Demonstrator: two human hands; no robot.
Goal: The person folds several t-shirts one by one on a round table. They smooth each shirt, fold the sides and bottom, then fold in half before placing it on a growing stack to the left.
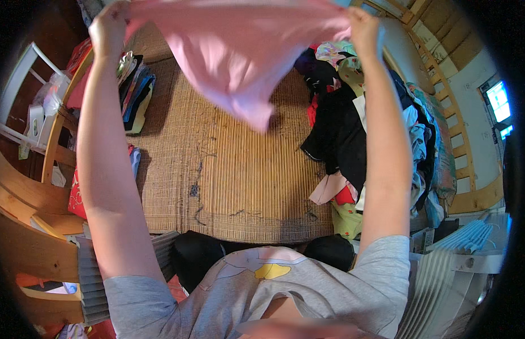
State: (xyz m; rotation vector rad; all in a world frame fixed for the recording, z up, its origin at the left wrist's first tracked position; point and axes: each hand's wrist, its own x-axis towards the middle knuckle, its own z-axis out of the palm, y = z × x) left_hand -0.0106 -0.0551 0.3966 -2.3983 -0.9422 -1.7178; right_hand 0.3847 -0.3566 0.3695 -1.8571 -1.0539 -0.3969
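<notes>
A pink cloth garment is stretched in the air between my two raised hands at the top of the view. My left hand is closed on one corner, and my right hand grips the opposite corner. Its lower edge hangs loosely over a woven bamboo mat and looks blurred. The garment's top edge runs out of view, so its kind cannot be told.
Folded clothes are stacked at the left of the mat. A loose heap of clothes lies at the right, beside a wooden bed rail. Blue hangers rest at the lower right; a white chair stands far left.
</notes>
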